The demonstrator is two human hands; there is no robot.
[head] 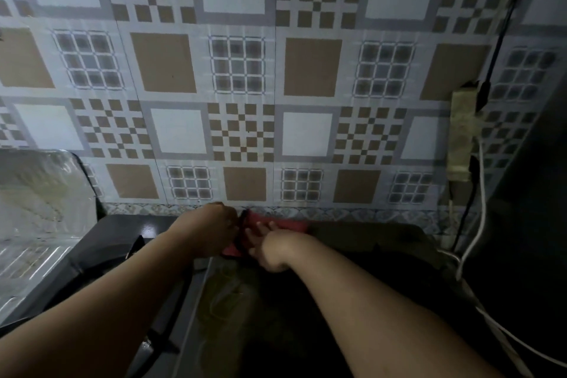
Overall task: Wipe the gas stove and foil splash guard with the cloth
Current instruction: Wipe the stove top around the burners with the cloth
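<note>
Glossy checkered tile wall (245,86); both hands (211,232) (273,250) grasping soft red cloth (285,225).

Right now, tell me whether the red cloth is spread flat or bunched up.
Cannot tell for certain: the red cloth looks fairly flat by the wall, but both hands cover much of it.

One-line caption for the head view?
Both hands, left and right, handle a red cloth beside the gas stove.
</note>
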